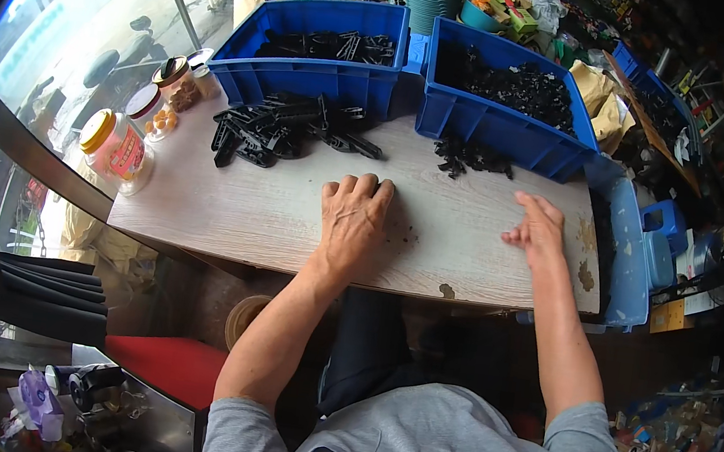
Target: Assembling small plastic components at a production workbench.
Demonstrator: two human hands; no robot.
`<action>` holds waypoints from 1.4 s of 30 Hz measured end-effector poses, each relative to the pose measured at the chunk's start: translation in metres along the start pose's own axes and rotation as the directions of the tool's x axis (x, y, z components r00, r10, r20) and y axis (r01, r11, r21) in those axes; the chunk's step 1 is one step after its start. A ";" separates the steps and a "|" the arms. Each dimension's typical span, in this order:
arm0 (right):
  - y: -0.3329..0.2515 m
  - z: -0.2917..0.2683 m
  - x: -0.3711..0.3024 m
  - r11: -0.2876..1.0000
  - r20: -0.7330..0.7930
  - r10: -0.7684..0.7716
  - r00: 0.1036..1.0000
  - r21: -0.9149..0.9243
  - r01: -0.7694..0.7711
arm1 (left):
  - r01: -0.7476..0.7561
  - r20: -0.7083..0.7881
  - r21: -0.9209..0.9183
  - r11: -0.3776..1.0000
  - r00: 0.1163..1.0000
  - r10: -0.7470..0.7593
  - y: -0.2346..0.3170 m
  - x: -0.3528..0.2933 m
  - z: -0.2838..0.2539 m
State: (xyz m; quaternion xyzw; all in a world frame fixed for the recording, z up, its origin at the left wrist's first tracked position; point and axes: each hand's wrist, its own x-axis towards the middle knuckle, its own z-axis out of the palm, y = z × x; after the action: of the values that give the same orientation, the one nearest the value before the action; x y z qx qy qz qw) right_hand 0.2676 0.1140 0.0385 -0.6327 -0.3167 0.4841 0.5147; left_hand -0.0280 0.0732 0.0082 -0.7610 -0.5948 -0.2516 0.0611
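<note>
My left hand (355, 212) is on the tabletop near its middle, knuckles up and fingers curled under; whatever they may hold is hidden. To the right, my right hand (540, 228) is held over the table with its index finger stretched out and the others loosely bent. Nothing shows in that hand. A loose pile of long black plastic clips (279, 128) lies beyond my left hand. Small black plastic pieces (470, 156) form a lesser heap, ahead and to the left of my right hand.
Two blue bins stand along the far edge: the left bin (308, 78) holds long black parts, the right bin (511, 116) small ones. Lidded jars (122, 151) line the table's left side. A pale blue crate (633, 259) sits beyond the right edge.
</note>
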 end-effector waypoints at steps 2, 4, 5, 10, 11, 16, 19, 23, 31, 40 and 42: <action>-0.002 0.023 -0.003 0.985 0.143 0.040 0.989 -0.170 -0.015 | -0.047 -0.123 -0.067 0.997 0.992 0.038 -0.001 -0.002 0.002; -0.002 0.043 -0.001 0.970 0.156 0.042 0.987 -0.241 -0.003 | -0.040 -0.114 -0.080 0.996 0.993 0.031 -0.002 -0.003 0.003; -0.001 0.053 -0.001 0.950 0.167 0.047 0.985 -0.311 0.007 | -0.034 -0.102 -0.095 0.995 0.994 0.024 -0.003 -0.003 0.004; -0.002 0.084 0.005 0.922 0.161 -0.011 0.987 -0.379 0.072 | 0.011 -0.337 -0.336 0.942 0.932 -0.132 0.000 -0.006 -0.006; -0.002 0.088 0.007 0.898 0.155 -0.015 0.988 -0.432 0.082 | 0.011 -0.437 -0.409 0.912 0.875 -0.207 0.001 -0.008 -0.007; -0.006 0.106 0.008 0.815 0.142 -0.060 0.988 -0.564 0.131 | 0.156 -0.148 -0.820 0.551 0.872 -0.466 0.040 -0.058 0.001; -0.004 0.110 0.012 0.783 0.122 -0.116 0.986 -0.599 0.166 | 0.081 -0.215 -0.764 0.640 0.903 -0.372 0.059 -0.062 -0.009; -0.004 0.112 0.011 0.754 0.148 -0.121 0.982 -0.629 0.188 | 0.062 -0.213 -0.731 0.680 0.926 -0.313 0.065 -0.061 -0.008; -0.002 0.095 0.014 0.811 0.175 -0.076 0.982 -0.562 0.163 | 0.254 0.042 -0.853 0.456 0.904 -0.426 0.064 -0.052 -0.012; 0.005 0.081 -0.041 0.886 0.461 0.003 0.887 -0.412 0.211 | 0.460 0.334 -0.860 0.222 0.836 -0.435 0.056 0.021 0.029; 0.008 0.078 -0.044 0.896 0.486 -0.022 0.874 -0.377 0.233 | 0.476 0.365 -0.857 0.196 0.831 -0.419 0.057 0.026 0.025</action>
State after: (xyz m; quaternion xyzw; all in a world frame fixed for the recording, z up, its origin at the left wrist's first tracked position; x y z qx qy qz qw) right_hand 0.1788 0.0987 0.0433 -0.5699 -0.5714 0.5062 0.3041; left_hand 0.0380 0.0898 0.0099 -0.4570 -0.5396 -0.5284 -0.4698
